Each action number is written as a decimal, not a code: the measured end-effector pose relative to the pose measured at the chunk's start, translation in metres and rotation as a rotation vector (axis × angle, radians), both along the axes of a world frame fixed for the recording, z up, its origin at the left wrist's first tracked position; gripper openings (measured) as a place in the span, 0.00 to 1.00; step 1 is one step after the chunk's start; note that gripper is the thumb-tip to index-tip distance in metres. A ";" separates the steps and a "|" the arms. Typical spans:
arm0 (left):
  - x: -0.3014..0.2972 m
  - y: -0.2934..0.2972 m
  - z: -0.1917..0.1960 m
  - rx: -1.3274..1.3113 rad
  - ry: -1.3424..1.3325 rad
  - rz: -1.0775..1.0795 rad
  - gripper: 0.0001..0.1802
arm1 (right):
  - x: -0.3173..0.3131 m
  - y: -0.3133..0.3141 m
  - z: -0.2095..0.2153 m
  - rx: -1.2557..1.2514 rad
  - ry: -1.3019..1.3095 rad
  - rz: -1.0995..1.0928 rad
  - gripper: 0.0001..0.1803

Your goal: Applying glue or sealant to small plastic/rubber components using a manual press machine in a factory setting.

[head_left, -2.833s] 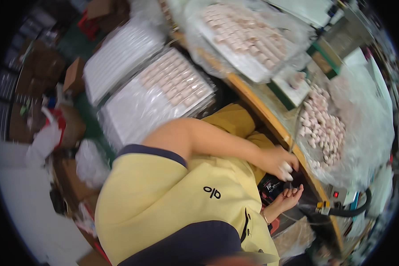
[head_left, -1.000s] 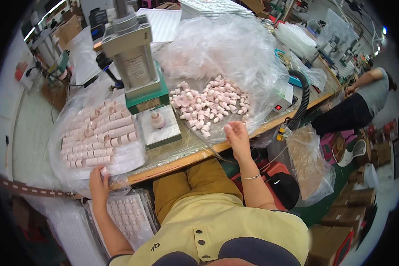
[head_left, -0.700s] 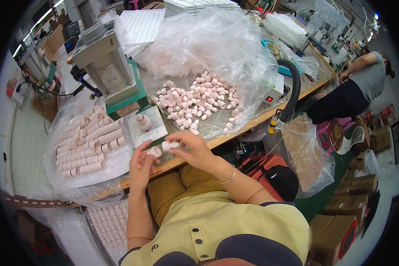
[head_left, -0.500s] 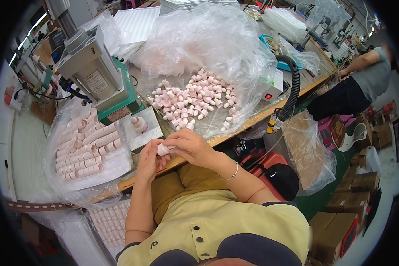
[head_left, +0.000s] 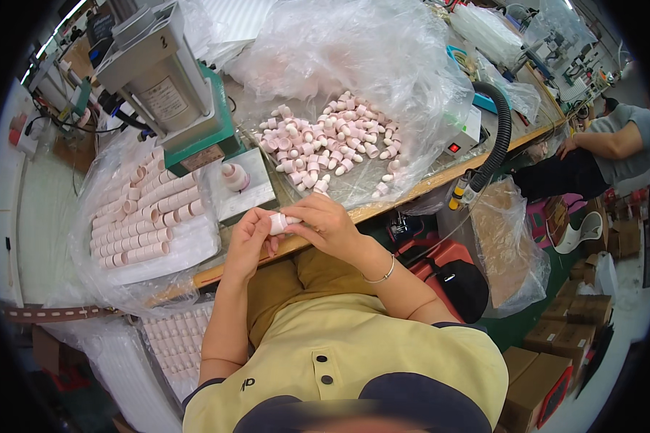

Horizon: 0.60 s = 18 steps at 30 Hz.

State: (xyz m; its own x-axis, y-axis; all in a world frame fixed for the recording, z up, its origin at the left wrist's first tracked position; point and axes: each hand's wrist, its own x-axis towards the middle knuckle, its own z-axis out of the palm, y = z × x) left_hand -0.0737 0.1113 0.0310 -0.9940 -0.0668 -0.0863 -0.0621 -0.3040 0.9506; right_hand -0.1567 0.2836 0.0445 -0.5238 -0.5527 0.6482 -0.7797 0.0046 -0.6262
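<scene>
A small pink cap with a white tip point(head_left: 277, 223) is held between my two hands at the table's front edge. My left hand point(head_left: 247, 244) is closed round its pink body. At its white end, my right hand point(head_left: 329, 223) pinches with thumb and forefinger. Just beyond them, a metal block point(head_left: 258, 190) carries another pink piece point(head_left: 234, 177) standing upright. Behind my right hand lies a loose pile of pink caps with white rounded tips point(head_left: 325, 144) on clear plastic. Pink hollow sleeves point(head_left: 141, 234) lie in rows on a white tray to the left.
A green and grey press point(head_left: 173, 86) stands over the block. Crumpled plastic sheeting point(head_left: 339, 50) covers the back. A black corrugated hose point(head_left: 500, 137) bends over the table's right edge beside a white switch box point(head_left: 468, 137). A tray of pink caps point(head_left: 180, 339) sits below left. Another person point(head_left: 614, 141) is at right.
The view has shifted, so the bench sits a little differently. The cap between my hands has turned, and its white end now points toward my right hand.
</scene>
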 end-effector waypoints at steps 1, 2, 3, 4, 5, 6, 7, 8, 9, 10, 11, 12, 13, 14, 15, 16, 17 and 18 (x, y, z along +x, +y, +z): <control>0.000 -0.002 -0.002 0.036 -0.020 -0.016 0.16 | 0.001 -0.002 0.001 -0.012 0.066 0.001 0.15; 0.001 -0.004 -0.003 0.071 -0.040 -0.034 0.18 | 0.003 -0.003 0.002 -0.010 0.064 0.003 0.15; 0.004 -0.005 -0.004 0.073 -0.041 -0.034 0.18 | 0.005 -0.003 0.003 -0.017 0.115 0.006 0.15; 0.005 -0.005 -0.003 0.110 -0.070 -0.041 0.18 | 0.005 -0.004 0.005 -0.025 0.171 0.008 0.15; 0.005 -0.006 -0.002 0.146 -0.098 -0.051 0.18 | 0.007 -0.004 0.008 -0.025 0.176 0.006 0.15; 0.007 -0.008 -0.003 0.146 -0.092 -0.056 0.18 | 0.012 -0.003 0.011 -0.019 0.215 0.003 0.16; 0.008 -0.010 -0.004 0.170 -0.133 0.003 0.17 | 0.013 -0.001 0.013 -0.012 0.258 -0.006 0.16; 0.009 -0.012 -0.006 0.194 -0.174 0.061 0.17 | 0.014 0.001 0.015 -0.010 0.268 -0.020 0.16; 0.011 -0.014 -0.011 0.181 -0.132 0.086 0.16 | 0.015 0.002 0.016 -0.014 0.274 -0.002 0.16; 0.011 -0.011 -0.007 0.181 -0.129 0.074 0.16 | 0.017 0.002 0.016 -0.016 0.275 0.017 0.16; 0.012 -0.007 0.001 0.155 -0.141 0.038 0.17 | 0.016 0.003 0.015 0.012 0.296 0.019 0.16; 0.011 -0.003 0.005 0.128 -0.153 0.004 0.17 | 0.015 0.005 0.015 0.014 0.297 0.009 0.16; 0.009 0.000 0.005 0.110 -0.175 -0.012 0.18 | 0.013 0.004 0.014 0.020 0.312 0.011 0.16; 0.007 0.002 0.004 0.107 -0.178 -0.010 0.18 | 0.012 0.004 0.013 0.026 0.326 0.014 0.16; 0.007 0.002 0.002 0.128 -0.174 -0.030 0.18 | 0.012 0.005 0.012 0.023 0.322 0.018 0.16; 0.006 0.004 0.000 0.152 -0.170 -0.046 0.18 | 0.011 0.007 0.010 0.033 0.315 0.001 0.15; 0.006 0.005 0.000 0.152 -0.174 -0.035 0.18 | 0.010 0.009 0.009 0.042 0.307 -0.012 0.15; 0.006 0.005 -0.001 0.138 -0.135 -0.042 0.17 | 0.009 0.009 0.008 0.039 0.301 0.001 0.15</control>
